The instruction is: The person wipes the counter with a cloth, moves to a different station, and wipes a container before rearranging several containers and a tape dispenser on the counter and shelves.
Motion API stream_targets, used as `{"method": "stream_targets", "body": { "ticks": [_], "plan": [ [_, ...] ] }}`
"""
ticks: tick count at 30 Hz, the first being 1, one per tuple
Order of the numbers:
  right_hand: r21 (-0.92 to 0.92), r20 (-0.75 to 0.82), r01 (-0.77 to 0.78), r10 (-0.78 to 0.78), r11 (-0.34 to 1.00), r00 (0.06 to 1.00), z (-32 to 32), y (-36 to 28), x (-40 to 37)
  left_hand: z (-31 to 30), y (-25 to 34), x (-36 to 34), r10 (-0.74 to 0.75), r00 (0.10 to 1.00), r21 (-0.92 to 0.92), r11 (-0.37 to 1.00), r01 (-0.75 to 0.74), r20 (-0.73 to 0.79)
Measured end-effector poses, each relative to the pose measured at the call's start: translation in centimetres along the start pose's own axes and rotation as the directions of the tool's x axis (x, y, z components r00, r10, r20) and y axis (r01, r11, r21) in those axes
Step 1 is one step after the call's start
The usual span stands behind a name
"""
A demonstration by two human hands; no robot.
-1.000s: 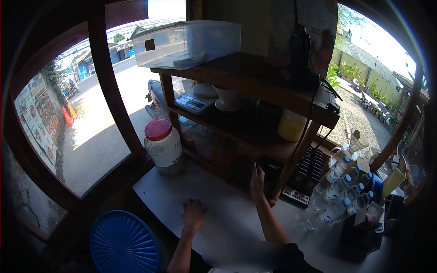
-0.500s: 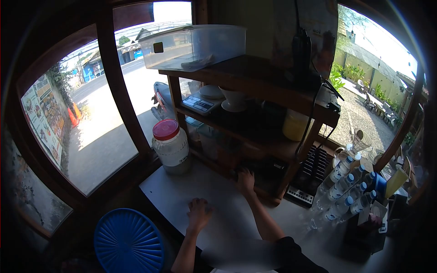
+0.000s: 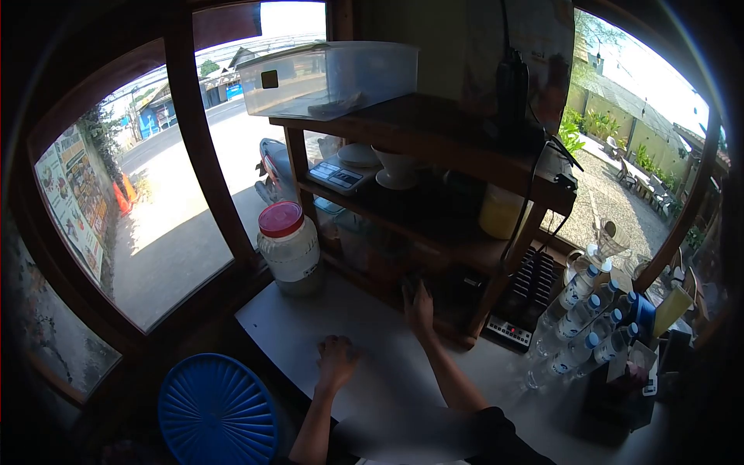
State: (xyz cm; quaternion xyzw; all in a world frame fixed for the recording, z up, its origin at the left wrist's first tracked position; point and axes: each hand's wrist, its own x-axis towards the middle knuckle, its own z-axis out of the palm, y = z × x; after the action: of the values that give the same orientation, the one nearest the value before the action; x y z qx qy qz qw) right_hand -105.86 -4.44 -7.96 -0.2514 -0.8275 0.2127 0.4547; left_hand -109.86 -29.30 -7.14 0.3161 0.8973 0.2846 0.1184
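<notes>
My right hand [image 3: 419, 304] reaches into the dark bottom level of a wooden shelf unit [image 3: 434, 155], fingers spread against something there; what it touches is too dark to make out. My left hand [image 3: 336, 362] rests as a loose fist on the white counter [image 3: 310, 329], holding nothing. A big plastic jar with a red lid [image 3: 288, 249] stands to the left of the shelf unit, apart from both hands.
On the shelves sit a clear plastic tub [image 3: 329, 77], a digital scale [image 3: 342, 176], a white dripper [image 3: 397, 168] and a yellow container [image 3: 498, 212]. Several water bottles [image 3: 585, 325] lie at the right. A blue round lid [image 3: 217, 411] is below the counter's left edge. Windows surround the corner.
My right hand slid left along the bottom shelf from its spot a second ago and now reaches a little deeper. The left fist stayed put. The view shifted slightly.
</notes>
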Motion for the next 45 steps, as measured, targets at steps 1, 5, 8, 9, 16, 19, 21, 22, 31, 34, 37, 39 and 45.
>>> {"method": "stream_targets", "body": {
  "ticks": [1, 5, 8, 9, 16, 19, 21, 22, 31, 34, 37, 39, 45],
  "plan": [
    [-0.285, 0.075, 0.1, -0.082, 0.953, 0.994, 2.2, 1.3, -1.5, 0.0, -0.1, 0.1, 0.004, 1.0, -0.01, 1.0, -0.003, 0.004],
    [-0.389, 0.352, 0.064, 0.084, 0.919, 0.932, 3.1, 1.5, -0.6, 0.3, -0.7, 0.1, 0.038, 0.999, -0.031, 0.999, -0.039, -0.037],
    [-0.27, 0.491, -0.105, 0.231, 0.957, 0.84, 0.5, -0.8, 1.4, 0.0, -0.2, -0.2, 0.037, 0.998, -0.023, 0.999, -0.038, -0.044],
    [-0.211, 0.489, -0.099, 0.193, 0.972, 0.85, 0.8, 0.2, 1.1, 0.0, -0.2, -0.2, 0.037, 0.998, -0.018, 0.999, -0.038, -0.045],
    [0.714, 0.129, -0.343, 0.366, 0.61, 0.921, -2.4, 2.9, 2.3, 0.1, -0.7, 0.2, 0.042, 0.999, -0.017, 0.999, -0.042, -0.021],
    [0.525, -0.256, -0.311, 0.496, 0.792, 0.83, -5.7, -2.6, 1.8, 0.2, -1.3, 0.6, 0.083, 0.997, 0.006, 0.997, -0.083, -0.006],
    [0.265, -0.451, -0.15, 0.259, 0.953, 0.854, -4.2, -2.8, 0.9, 0.2, -1.3, 0.5, 0.085, 0.996, 0.013, 0.996, -0.085, -0.016],
    [0.113, -0.517, -0.07, 0.119, 0.991, 0.848, -3.4, -2.5, 0.4, 0.2, -1.2, 0.5, 0.086, 0.996, 0.016, 0.996, -0.086, -0.022],
    [-0.156, 0.287, 0.019, 0.027, 0.988, 0.958, 0.3, -0.9, 0.7, -0.1, -0.9, -0.1, 0.095, 0.995, -0.035, 0.995, -0.096, -0.045],
    [-0.01, 0.162, 0.095, -0.092, 0.995, 0.983, 1.7, 1.4, 0.4, -0.1, -0.6, -0.2, 0.08, 0.996, 0.004, 0.997, -0.08, -0.046],
    [0.196, 0.313, -0.26, 0.191, 0.945, 0.93, 1.1, 4.3, 1.8, -0.2, -0.3, -0.1, 0.063, 0.997, 0.015, 0.998, -0.063, -0.032],
    [0.416, 0.165, -0.251, 0.199, 0.874, 0.966, -0.2, 5.0, 2.4, -0.1, -0.8, 0.1, 0.088, 0.995, 0.01, 0.996, -0.088, -0.041],
    [0.293, -0.036, -0.087, 0.102, 0.952, 0.994, -5.5, -2.2, 1.3, 0.7, -2.1, 0.9, 0.145, 0.989, 0.032, 0.989, -0.144, -0.033]
  ]
}}
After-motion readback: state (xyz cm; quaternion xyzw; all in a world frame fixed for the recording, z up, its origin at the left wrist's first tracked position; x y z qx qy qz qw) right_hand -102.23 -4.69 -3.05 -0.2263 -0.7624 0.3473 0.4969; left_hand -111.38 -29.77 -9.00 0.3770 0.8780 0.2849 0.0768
